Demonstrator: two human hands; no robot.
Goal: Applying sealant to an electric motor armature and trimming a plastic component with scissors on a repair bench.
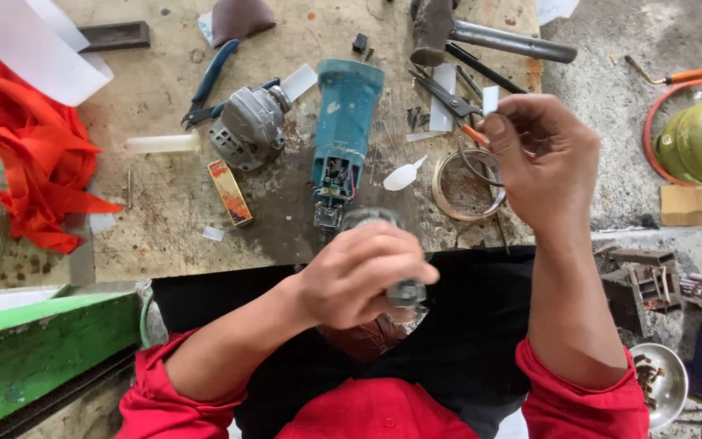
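1. A stained wooden surface carries a teal power-tool body.
2. The left hand, fingers wrapped tight, steadies a grey cylindrical metal part over the lap.
3. The right hand, fingers pinched, lifts a small white slip, seemingly for inspection.

Left hand grips rotor; right hand raised.

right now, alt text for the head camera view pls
A person's left hand grips a cylindrical metal motor part while the right hand pinches a small white strip above a worn workbench. A teal power-tool body, grey gear housing and scissors lie there.
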